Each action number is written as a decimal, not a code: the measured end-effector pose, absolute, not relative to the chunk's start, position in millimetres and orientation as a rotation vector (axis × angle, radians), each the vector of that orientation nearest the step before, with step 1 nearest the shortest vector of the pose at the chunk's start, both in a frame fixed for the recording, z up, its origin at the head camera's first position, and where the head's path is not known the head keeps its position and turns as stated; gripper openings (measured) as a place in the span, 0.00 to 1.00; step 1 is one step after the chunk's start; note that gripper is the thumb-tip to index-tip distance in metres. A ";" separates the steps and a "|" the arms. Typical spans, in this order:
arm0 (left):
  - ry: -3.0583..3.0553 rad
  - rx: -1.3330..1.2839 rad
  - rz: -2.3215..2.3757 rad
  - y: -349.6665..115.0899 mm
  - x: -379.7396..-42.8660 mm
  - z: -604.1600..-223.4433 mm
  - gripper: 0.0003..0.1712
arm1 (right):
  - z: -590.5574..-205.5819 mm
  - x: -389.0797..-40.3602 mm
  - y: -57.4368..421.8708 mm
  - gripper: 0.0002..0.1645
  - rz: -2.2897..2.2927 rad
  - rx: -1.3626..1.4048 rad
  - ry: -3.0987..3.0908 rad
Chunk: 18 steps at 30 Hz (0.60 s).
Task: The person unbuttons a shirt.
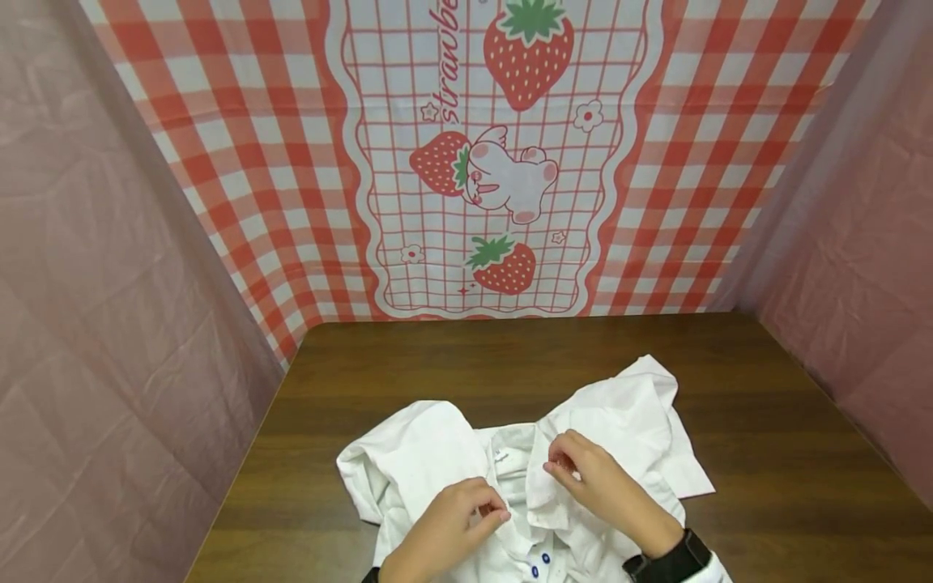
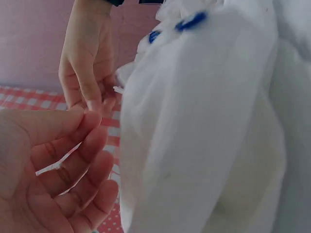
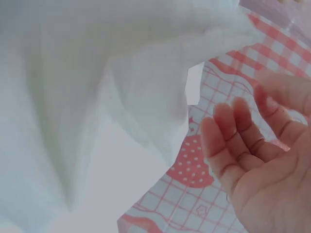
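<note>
A white shirt [image 1: 430,453] with a collar, a neck label and dark blue buttons [image 1: 541,564] lies on the brown table, sleeves spread to both sides. Above its front, left of the neck opening, is my left hand [image 1: 462,522], its thumb and index fingertip close together and the other fingers loosely bent. My right hand [image 1: 601,486] hovers over the right side of the collar [image 1: 543,486], fingers softly bent. In the right wrist view, white cloth [image 3: 146,97] hangs beside the right hand [image 3: 262,150], apart from its fingers. No cloth shows between the fingers of either hand.
The brown wooden table [image 1: 379,356] extends behind and beside the shirt. A red-and-white checked cloth [image 1: 277,121] with strawberries hangs at the back. Pink curtains [image 1: 131,324] stand on both sides. A black band [image 1: 674,559] circles the right wrist.
</note>
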<state>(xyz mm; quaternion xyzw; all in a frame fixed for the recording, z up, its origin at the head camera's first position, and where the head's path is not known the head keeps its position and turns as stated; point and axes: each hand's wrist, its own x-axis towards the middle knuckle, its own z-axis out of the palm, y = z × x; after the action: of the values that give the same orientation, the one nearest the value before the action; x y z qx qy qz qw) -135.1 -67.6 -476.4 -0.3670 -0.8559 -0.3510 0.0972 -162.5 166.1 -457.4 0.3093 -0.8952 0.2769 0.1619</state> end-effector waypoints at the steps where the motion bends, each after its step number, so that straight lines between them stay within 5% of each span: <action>1: -2.526 -1.095 -0.994 -67.1 -137.9 -475.2 0.05 | -456.7 -166.6 165.1 0.09 0.758 0.900 -2.557; 6: -2.582 -1.207 -0.634 -65.8 -153.3 -471.1 0.03 | -456.6 -187.5 160.7 0.15 0.608 1.013 -2.676; 12: -2.762 -1.261 -0.151 -69.7 -172.5 -471.2 0.18 | -459.2 -212.0 159.7 0.19 0.570 1.099 -2.908; 18: -3.044 -1.152 -0.098 -78.9 -187.9 -469.5 0.23 | -465.9 -226.2 163.8 0.09 0.482 1.138 -3.028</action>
<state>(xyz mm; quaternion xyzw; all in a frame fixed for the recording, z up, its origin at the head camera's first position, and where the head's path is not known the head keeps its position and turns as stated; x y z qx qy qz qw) -187.9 -78.9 -469.5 -0.3531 -0.9334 -0.0301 -0.0573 -226.2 163.8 -465.9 0.3471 -0.9240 0.1471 -0.0644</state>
